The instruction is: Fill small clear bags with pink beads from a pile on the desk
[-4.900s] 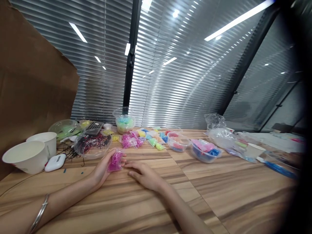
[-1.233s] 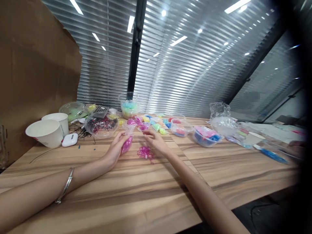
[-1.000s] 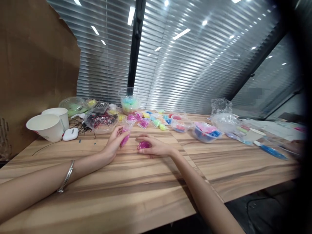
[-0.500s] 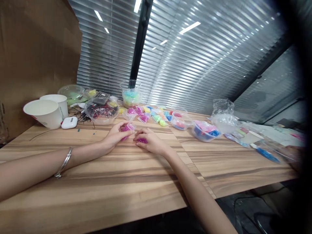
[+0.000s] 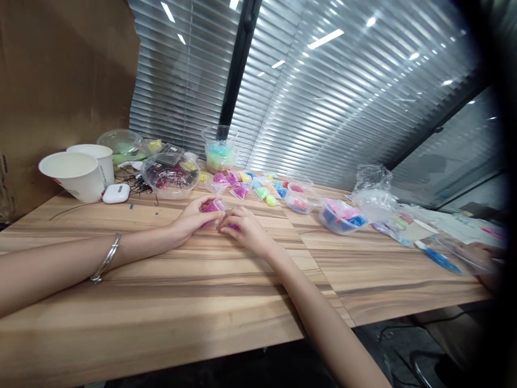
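My left hand (image 5: 189, 220) is closed around a small clear bag (image 5: 217, 205) with bright purple filling, held just above the wooden table. My right hand (image 5: 244, 229) is beside it, its fingertips at the bag's lower side. Its fingers curl over a bit of loose purple material (image 5: 234, 227), mostly hidden under them; its exact kind is too small to tell. Behind the hands lie several small filled bags, among them a purple bag (image 5: 241, 191) and a yellow-green bag (image 5: 271, 200).
White paper cups (image 5: 75, 175) and a white earbud case (image 5: 116, 193) stand left, beside a clear bowl of wires (image 5: 172, 175). A tall clear tub (image 5: 220, 153) is behind. To the right are a tub of blue and pink pieces (image 5: 339, 222) and another person's hand (image 5: 480, 253).
My right hand has shifted slightly left, closer to the bag in my left hand. The camera view has tilted a little. My left hand keeps its hold.
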Demonstrator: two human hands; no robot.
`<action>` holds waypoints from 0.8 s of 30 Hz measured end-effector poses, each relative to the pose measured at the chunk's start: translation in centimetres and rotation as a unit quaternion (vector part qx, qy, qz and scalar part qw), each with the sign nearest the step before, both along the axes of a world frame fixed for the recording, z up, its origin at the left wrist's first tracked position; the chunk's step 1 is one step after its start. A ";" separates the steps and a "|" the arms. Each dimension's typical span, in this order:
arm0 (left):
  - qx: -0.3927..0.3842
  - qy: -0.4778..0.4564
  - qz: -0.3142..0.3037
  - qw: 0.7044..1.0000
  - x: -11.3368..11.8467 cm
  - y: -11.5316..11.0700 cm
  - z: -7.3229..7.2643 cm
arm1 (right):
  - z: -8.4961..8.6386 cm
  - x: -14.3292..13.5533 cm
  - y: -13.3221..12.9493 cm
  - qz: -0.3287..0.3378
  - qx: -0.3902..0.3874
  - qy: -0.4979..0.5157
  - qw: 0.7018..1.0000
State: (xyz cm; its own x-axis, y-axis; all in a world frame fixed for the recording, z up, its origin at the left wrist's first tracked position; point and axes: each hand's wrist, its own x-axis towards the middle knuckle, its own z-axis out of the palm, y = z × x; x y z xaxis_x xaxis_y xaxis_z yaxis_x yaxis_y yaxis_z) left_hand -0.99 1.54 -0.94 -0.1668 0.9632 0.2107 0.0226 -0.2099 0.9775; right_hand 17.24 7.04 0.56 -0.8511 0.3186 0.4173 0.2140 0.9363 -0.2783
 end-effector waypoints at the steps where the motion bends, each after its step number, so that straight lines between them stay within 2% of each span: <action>1: 0.000 0.002 -0.001 1.000 0.0 0.0 0.0 | 0.0 0.0 -0.1 0.004 -0.001 -0.001 1.000; 8: -0.002 0.005 -0.005 1.000 0.0 0.1 -0.1 | 0.1 -0.3 -0.3 0.020 -0.009 -0.021 1.000; 14: 0.000 -0.003 -0.010 1.000 -0.1 0.3 -0.4 | -0.1 -0.4 -0.4 -0.002 -0.014 -0.025 1.000; 18: -0.001 0.002 -0.011 1.000 0.0 0.1 -0.2 | -0.2 -0.4 -0.4 -0.015 -0.016 -0.034 0.999; 24: -0.008 0.002 -0.005 1.000 0.2 -0.1 0.3 | 0.1 -0.4 -0.5 0.003 -0.008 -0.040 0.999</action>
State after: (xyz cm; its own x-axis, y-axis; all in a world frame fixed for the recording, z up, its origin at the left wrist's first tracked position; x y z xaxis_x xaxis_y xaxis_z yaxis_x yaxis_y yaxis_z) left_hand -0.76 1.40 -0.66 -0.1572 0.9679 0.1960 0.0247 -0.1946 0.9806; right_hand 16.89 6.49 0.64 -0.8836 0.3197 0.3420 0.2306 0.9330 -0.2763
